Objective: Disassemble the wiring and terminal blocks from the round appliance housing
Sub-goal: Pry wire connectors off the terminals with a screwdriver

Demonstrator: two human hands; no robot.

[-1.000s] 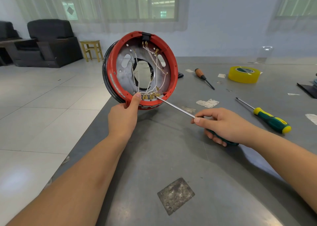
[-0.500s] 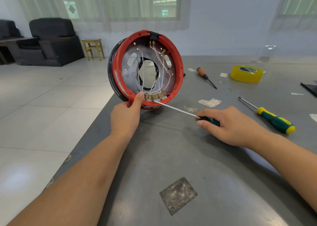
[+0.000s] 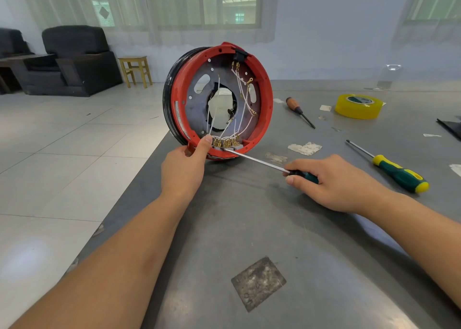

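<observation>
Your left hand (image 3: 183, 171) grips the upright housing (image 3: 219, 99) at the table's (image 3: 311, 266) left edge; your right hand (image 3: 334, 181) holds the screwdriver (image 3: 259, 161), shaft running up-left, tip seemingly at the terminals (image 3: 225, 142) beside your left thumb.

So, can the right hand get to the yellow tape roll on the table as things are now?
Probably yes, once free: the right hand grips a screwdriver, but the table between it and the yellow tape roll looks nearly bare.

walls (image 3: 324, 29) pale blue-white | floor (image 3: 62, 141) glossy light tile | windows (image 3: 199, 1) — sheer curtains, daylight | black armchair (image 3: 74, 59) far left — yellow wooden stool (image 3: 136, 70) beside it
</observation>
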